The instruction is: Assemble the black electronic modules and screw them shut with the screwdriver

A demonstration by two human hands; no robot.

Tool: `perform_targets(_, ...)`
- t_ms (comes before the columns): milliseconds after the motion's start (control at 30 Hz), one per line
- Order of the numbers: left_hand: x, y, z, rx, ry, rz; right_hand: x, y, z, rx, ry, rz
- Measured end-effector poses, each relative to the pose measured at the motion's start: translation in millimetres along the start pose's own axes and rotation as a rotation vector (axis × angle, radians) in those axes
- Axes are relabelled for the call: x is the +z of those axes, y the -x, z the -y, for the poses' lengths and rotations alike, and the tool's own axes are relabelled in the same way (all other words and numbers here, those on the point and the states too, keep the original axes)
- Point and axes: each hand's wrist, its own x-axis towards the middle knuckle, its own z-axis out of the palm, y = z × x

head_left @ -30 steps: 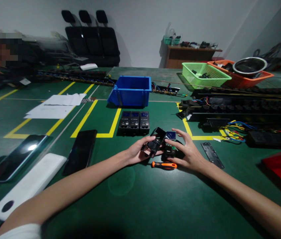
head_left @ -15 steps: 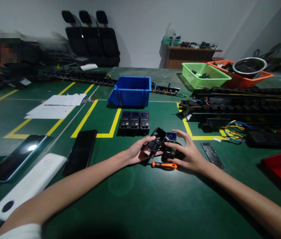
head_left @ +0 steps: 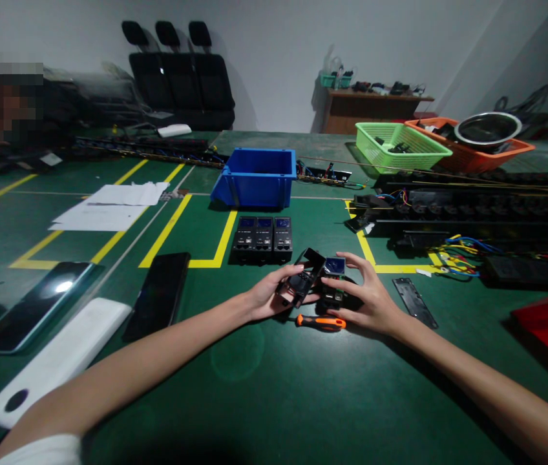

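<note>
My left hand [head_left: 269,294] is closed around a black plastic housing [head_left: 302,282], tilted and open on its upper side. Close beside it, my right hand [head_left: 368,297] grips a small module [head_left: 335,271] with a dark-blue display and a bit of green circuit board showing. Whether the two parts touch is unclear. An orange-and-black screwdriver [head_left: 321,323] lies on the table just below both hands. Beyond them stand three black display modules [head_left: 262,240] side by side. To the right of my right hand lies a flat black cover [head_left: 414,302].
A blue bin [head_left: 257,177] stands behind the modules. Phones [head_left: 158,294] and a long white object [head_left: 55,361] lie at left, near paper sheets [head_left: 104,206]. Black rails with loose wires [head_left: 458,252] fill the right; a green basket [head_left: 400,152] sits behind. Another person [head_left: 7,110] is far left.
My hands and the parts in them hold almost the same pose. A tool with blue and yellow handles now shows at the left edge. The other person's hand has shifted.
</note>
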Motion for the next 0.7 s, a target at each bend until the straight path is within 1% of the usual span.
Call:
perform_targets(367,-1.8,-1.4,1.1,-0.007,0.012,0.024,-0.1,-0.3,-0.5,-0.008,-0.011,-0.01)
perform_targets(700,-0.5,0.2,0.9,-0.002,0.003,0.023,-1.2,-0.7,-0.3,-0.014,-0.035,-0.016)
